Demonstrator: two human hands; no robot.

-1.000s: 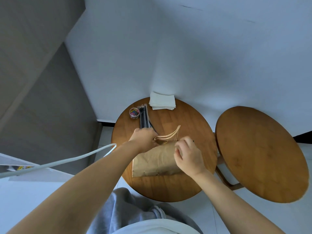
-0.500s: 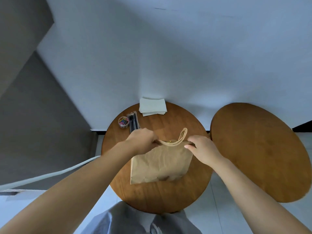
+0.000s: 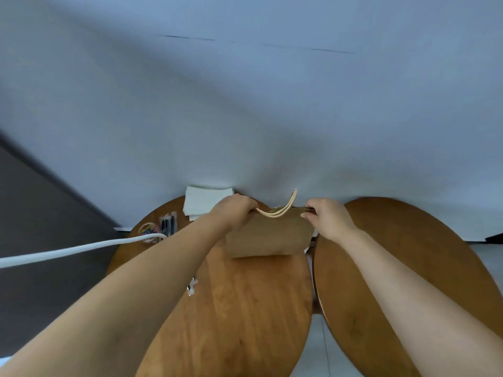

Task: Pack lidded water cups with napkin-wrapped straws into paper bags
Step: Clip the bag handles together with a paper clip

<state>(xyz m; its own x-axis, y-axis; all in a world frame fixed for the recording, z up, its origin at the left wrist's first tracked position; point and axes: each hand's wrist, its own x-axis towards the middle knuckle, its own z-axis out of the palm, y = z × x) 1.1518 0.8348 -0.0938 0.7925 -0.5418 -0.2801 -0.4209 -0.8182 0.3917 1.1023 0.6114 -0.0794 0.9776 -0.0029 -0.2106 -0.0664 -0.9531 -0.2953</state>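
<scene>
Both hands, left hand [image 3: 234, 212] and right hand [image 3: 328, 219], grip the paper bag [image 3: 268, 238].

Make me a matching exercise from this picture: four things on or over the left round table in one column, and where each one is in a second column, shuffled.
Things:
1. paper bag
2. napkins
3. paper clip tub
4. straws

Places:
A. stacked at the table's far edge by the wall
B. gripped at its top by left hand and right hand
C. just right of the clip tub
D. behind the white cable

Pairs: 1-B, 2-A, 3-D, 4-C
</scene>
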